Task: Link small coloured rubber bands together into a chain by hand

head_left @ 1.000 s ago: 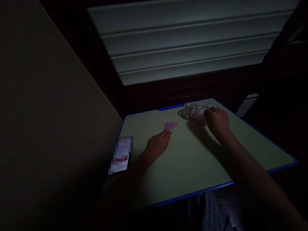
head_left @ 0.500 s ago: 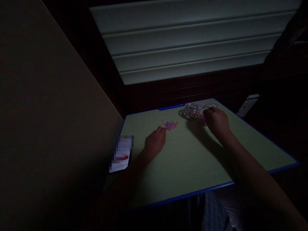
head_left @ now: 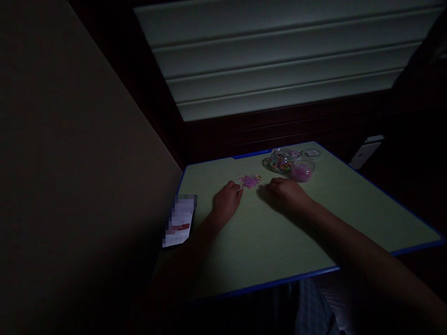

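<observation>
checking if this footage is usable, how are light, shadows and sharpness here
Head view: dim overall, lower left nearly black; the right hand casts a soft shadow on the table; the phone partly pixelated; the pink pile too dim to tell pieces apart.

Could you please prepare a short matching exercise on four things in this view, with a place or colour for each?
1. Pinkish pile
2. Container of pink pieces
3. Table edge
4. Phone

a. Blue
b. Left of the left hand
c. Between the left hand and the right hand
d. Beside the multicoloured rings

Pairs: 1-c, 2-d, 3-a, 4-b
</observation>
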`<action>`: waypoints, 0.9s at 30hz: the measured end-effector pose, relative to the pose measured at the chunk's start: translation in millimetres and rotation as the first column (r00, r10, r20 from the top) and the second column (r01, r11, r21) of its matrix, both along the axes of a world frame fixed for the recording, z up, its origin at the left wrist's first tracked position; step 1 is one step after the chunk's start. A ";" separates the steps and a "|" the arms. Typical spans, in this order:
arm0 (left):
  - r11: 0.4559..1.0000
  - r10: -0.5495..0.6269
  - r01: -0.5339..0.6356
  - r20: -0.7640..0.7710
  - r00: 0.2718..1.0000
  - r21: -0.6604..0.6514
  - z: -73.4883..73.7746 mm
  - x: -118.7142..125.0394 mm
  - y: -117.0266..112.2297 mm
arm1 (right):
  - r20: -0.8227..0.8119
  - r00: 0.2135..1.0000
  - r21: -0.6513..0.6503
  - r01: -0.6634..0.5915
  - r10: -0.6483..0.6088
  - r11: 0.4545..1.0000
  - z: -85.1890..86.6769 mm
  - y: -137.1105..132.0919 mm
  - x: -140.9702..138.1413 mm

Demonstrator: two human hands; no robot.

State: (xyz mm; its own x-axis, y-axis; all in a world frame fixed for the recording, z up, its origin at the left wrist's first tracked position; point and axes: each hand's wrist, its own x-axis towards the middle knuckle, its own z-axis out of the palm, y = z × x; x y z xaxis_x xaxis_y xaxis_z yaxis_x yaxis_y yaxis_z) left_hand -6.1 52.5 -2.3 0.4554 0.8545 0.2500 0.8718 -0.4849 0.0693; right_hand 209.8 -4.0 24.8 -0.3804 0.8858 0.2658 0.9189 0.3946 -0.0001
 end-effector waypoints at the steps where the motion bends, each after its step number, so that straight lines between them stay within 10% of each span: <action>1: 1.000 0.002 -0.002 -0.007 1.000 0.002 -0.4 0.7 0.2 | -0.003 1.000 0.001 0.002 -0.002 1.000 0.6 0.3 0.6; 27: 0.994 0.026 -0.027 0.009 1.000 0.106 0.6 4.7 -3.6 | -0.106 0.994 -0.014 0.019 -0.020 1.000 6.4 -2.3 2.5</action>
